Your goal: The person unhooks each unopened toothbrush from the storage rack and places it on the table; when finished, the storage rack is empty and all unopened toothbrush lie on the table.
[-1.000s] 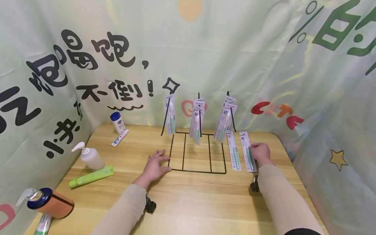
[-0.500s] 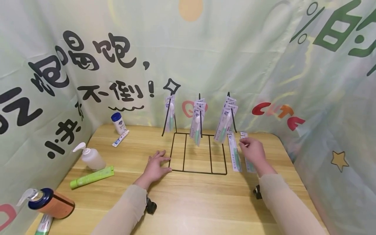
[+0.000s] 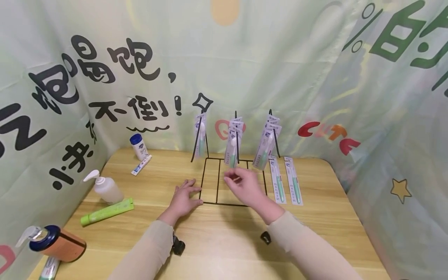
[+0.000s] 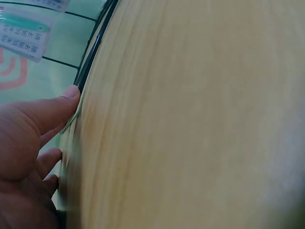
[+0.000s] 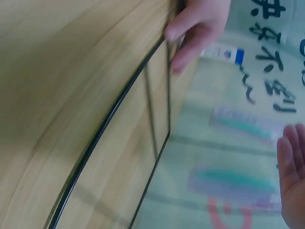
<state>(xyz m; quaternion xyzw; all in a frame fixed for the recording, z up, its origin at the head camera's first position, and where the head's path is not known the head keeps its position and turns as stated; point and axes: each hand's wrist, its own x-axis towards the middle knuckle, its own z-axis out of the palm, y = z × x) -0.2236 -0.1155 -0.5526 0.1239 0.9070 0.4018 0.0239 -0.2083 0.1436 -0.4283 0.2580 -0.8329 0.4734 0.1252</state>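
Observation:
A black wire display rack [image 3: 218, 182] stands on the wooden table, its three prongs hung with packaged toothbrushes: left [image 3: 201, 136], middle [image 3: 232, 146] and right [image 3: 266, 146]. My left hand [image 3: 182, 199] rests at the base's left front corner, fingers spread; its thumb [image 4: 71, 92] touches the wire in the left wrist view. Over the base hovers my right hand [image 3: 246, 188], below the middle toothbrushes, fingers loosely bent with nothing visible in them. Its fingers [image 5: 293, 157] show at the right edge of the right wrist view. Two packaged toothbrushes [image 3: 278, 182] lie flat right of the rack.
Along the left side are a blue-capped bottle [image 3: 139, 147], a small toothpaste tube [image 3: 141, 165], a white pump bottle [image 3: 107, 189], a green tube [image 3: 107, 212], an orange pump bottle [image 3: 63, 245] and another tube [image 3: 50, 268]. Printed curtains [image 3: 280, 58] enclose the table.
My right hand has left the rightmost flat toothbrush, lifted, and swung left over the rack base. Both flat toothbrushes still lie there. The left hand stays at the rack corner.

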